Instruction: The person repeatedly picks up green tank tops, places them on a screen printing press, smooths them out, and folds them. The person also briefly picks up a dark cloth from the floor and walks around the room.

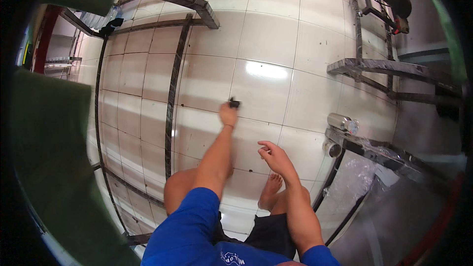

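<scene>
My left hand (228, 115) reaches forward and down over the tiled floor, its fingers closed on a small black object (235, 103). That object is blurred and partly covered by the fingers, so its kind does not show. My right hand (276, 159) hovers to the right and nearer my body, above my bare foot (270, 190). Its index finger is stretched out, the other fingers bend loosely, and nothing is seen in it.
Black metal frames (176, 76) stand at the left, with dark green cloth (54, 157) beside them. To the right are plastic-wrapped frames (394, 71), a shiny metal cylinder (340, 122) and crumpled clear plastic (351, 177). Pale floor tiles (266, 34) stretch ahead.
</scene>
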The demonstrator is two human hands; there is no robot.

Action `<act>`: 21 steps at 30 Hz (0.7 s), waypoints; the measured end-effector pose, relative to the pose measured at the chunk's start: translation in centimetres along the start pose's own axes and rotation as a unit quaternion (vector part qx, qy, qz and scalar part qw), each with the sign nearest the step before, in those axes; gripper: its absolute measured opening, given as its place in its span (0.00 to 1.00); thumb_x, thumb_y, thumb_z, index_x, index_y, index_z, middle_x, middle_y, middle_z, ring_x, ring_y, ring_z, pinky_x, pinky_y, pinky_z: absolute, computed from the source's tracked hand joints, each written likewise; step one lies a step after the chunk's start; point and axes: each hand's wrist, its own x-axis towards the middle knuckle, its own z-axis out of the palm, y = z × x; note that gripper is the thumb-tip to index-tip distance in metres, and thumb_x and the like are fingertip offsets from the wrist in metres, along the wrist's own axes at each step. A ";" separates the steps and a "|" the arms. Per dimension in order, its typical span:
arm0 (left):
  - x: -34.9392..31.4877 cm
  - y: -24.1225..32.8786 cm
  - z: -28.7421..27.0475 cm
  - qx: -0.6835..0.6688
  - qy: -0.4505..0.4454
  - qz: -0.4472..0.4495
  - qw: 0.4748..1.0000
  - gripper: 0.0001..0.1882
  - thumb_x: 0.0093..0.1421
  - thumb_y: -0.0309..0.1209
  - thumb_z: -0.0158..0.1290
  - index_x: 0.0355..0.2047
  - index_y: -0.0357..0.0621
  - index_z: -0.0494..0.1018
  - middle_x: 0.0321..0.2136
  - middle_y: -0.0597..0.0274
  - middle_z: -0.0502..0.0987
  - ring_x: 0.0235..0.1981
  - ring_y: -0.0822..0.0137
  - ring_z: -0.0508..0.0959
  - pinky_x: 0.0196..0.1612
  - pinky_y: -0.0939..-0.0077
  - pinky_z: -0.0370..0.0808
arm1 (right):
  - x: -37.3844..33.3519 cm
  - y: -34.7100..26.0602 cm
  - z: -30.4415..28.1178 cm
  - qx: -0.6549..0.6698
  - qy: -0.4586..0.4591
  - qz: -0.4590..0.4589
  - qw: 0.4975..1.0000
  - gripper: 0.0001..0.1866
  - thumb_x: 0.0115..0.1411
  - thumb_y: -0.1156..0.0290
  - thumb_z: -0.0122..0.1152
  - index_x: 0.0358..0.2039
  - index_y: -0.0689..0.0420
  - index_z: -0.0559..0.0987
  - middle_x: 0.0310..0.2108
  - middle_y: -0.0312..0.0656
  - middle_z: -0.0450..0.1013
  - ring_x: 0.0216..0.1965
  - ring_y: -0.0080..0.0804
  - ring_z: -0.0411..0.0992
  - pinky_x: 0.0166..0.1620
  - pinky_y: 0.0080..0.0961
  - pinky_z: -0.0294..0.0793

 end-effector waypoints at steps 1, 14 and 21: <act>-3.4 4.0 0.9 0.004 0.011 0.065 0.998 0.14 0.51 0.27 0.59 0.39 0.35 0.79 0.36 0.42 0.79 0.42 0.43 0.78 0.49 0.51 0.73 | 0.0 2.4 1.1 0.007 0.046 0.011 0.999 0.21 0.65 0.61 0.58 0.56 0.56 0.77 0.44 0.50 0.80 0.44 0.45 0.79 0.49 0.35 0.76; -35.4 26.5 -30.7 -0.250 -0.159 0.012 0.955 0.16 0.54 0.33 0.63 0.37 0.32 0.78 0.32 0.49 0.82 0.34 0.60 0.81 0.38 0.65 0.76 | -28.2 -0.3 3.5 0.261 0.122 0.174 0.942 0.12 0.68 0.64 0.52 0.45 0.56 0.78 0.35 0.35 0.76 0.31 0.25 0.74 0.33 0.26 0.75; -49.7 24.6 -58.4 -0.401 -0.108 -0.026 0.909 0.10 0.60 0.27 0.57 0.40 0.34 0.78 0.31 0.64 0.81 0.32 0.73 0.78 0.38 0.76 0.74 | -36.6 -9.2 -3.7 0.015 0.054 0.077 0.995 0.14 0.66 0.64 0.53 0.47 0.57 0.79 0.37 0.37 0.78 0.32 0.26 0.76 0.33 0.24 0.76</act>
